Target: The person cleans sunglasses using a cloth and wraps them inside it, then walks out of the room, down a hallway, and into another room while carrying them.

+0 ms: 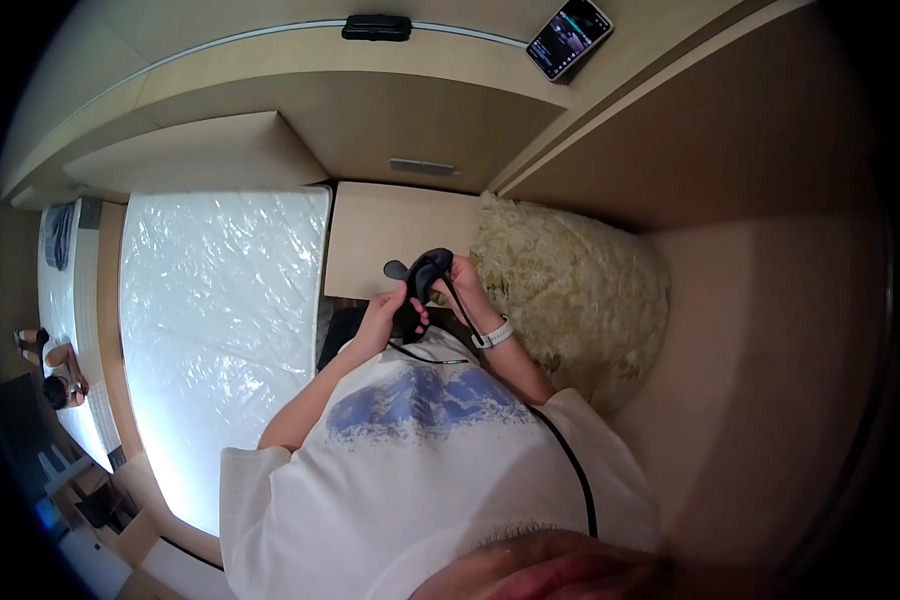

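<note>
My left hand [378,320] and my right hand [466,283] hold a black curved object [428,272] between them, in front of my stomach. A small rounded lobe sticks out at its upper left, and its exact kind is unclear. The left fingers pinch its lower left side. My right fingers are closed around its right side, partly hidden behind it. From the object a thin black cord [460,305] hangs past my right hand. On the right wrist sits a watch with a white band [492,333].
To the left stands a mattress [220,320] in shiny plastic wrap. A wooden nightstand [400,225] and a cream patterned, fluffy bundle [580,290] lie ahead. A phone [570,38] and a black case [376,27] rest on the ledge. At far left is another person [62,375] by a second mattress.
</note>
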Motion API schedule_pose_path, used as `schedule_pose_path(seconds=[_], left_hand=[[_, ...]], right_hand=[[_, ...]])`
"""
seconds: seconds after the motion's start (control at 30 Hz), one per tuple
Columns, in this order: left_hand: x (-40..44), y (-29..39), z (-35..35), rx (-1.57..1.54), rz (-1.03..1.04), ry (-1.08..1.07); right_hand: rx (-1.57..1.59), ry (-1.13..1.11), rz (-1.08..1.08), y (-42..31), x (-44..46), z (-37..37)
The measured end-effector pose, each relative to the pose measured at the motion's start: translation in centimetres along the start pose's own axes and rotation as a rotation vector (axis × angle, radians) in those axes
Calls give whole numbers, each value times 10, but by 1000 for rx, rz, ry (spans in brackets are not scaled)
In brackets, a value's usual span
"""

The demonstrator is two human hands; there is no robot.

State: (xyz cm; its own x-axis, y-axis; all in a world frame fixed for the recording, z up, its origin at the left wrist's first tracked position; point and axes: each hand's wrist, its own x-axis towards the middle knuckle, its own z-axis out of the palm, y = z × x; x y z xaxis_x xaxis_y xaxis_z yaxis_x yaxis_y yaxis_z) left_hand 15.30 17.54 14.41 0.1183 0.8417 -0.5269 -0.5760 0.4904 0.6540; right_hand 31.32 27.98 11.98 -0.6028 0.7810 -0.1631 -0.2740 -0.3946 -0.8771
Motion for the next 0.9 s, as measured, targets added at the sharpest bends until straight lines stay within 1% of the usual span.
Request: schedule_pose_path(seconds=[0.17,0.27,0.37,0.43,0.5,0.53,0.57,0.63,0.67,0.7,0.77,0.8,0.83,0.87,0.9], left_hand=[[0,19,-8,-18,-57,-78],[1,22,-27,74,-53,-131],[-13,37,-42,75,-114,-126],[-14,38,-54,52,-91,-123],[-20,40,-63,102,-72,-122],[-23,44,-60,65,-64,-132],[-26,48,-57,101,-36,-100],[-28,54,-60,139,-5,-98],[-22,48,-68,86,46,-173],[-23,51,-69,78,15,-109],[-28,58,-62,74,10,-77],[-27,55,-65,89,-15,-92],[-24,52,-66,108,-33,-111],[-18,47,-69,107,-32,-112],[-16,42,-70,115,-17,-166]], right_hand=[[22,71,-8,3,2,6],[21,191,-82,9,3,25],[60,205,-14,10,3,51],[57,209,-24,5,7,74],[57,245,-60,11,11,85],[-15,244,-73,20,13,83],[-80,249,-107,28,12,80],[-86,247,-21,36,10,76],[-130,233,-49,33,6,78],[-174,221,-77,28,1,83],[39,239,78,24,-1,86],[42,234,-31,29,4,82],[41,236,-28,26,6,86],[0,291,-110,21,10,89],[-39,347,-190,17,12,92]])
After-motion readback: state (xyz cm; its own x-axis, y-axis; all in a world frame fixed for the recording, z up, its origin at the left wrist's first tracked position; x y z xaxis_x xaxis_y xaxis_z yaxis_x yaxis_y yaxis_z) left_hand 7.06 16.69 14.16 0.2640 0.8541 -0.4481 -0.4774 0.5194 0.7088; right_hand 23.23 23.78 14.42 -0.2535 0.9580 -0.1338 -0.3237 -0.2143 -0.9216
